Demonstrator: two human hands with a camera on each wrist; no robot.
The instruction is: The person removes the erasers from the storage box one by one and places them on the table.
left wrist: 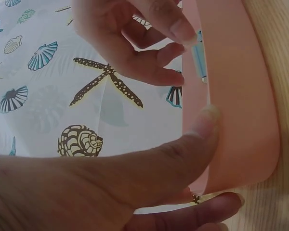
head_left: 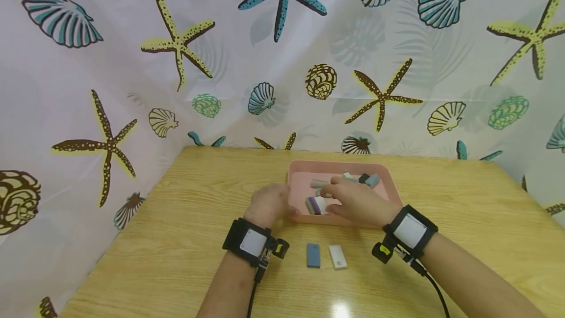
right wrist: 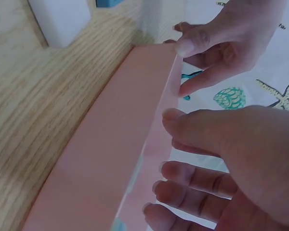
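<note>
My left hand [head_left: 270, 204] holds the front left corner of a shallow pink tray [head_left: 326, 220]. In the left wrist view its thumb [left wrist: 204, 126] presses on the rim while the fingers lie on the other side of the wall. My right hand [head_left: 359, 202] hovers above the tray with its fingers loosely bent. The right wrist view shows nothing between that thumb [right wrist: 176, 120] and the fingers. Below it in the tray lies a small white and purple block [head_left: 314, 205], partly hidden by the fingers. Beyond are a grey-beige piece [head_left: 319, 183], a black one [head_left: 364, 178] and a blue-grey one [head_left: 372, 180].
On the wooden table [head_left: 212, 220], in front of the tray, a blue block [head_left: 313, 255] and a white block [head_left: 338, 257] lie side by side. A cloth [head_left: 247, 63] printed with shells and starfish hangs behind and beside the table. Cables run from both wrist cameras.
</note>
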